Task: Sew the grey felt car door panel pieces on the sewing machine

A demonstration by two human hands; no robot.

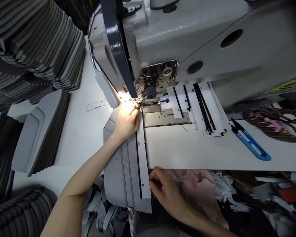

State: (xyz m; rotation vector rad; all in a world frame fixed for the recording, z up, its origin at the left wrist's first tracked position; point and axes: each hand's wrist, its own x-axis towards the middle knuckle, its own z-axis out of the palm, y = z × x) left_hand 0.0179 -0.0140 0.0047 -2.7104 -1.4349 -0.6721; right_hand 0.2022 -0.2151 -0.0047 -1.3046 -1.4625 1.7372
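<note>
A grey padded fabric piece (119,171) lies across the machine bed with a white strip (142,158) bearing a black line along its right edge. My left hand (125,122) lies flat on the fabric, fingers pressed down close to the needle (138,102) of the sewing machine (187,36). My right hand (165,191) pinches the lower end of the white strip and fabric at the table's front edge.
Tall stacks of grey cut pieces (37,42) fill the left side, more stacks (41,131) nearer. Several white strips with black lines (199,105) lie right of the needle. Blue thread snips (251,144) rest on the white table (199,151). Scraps lie below the edge.
</note>
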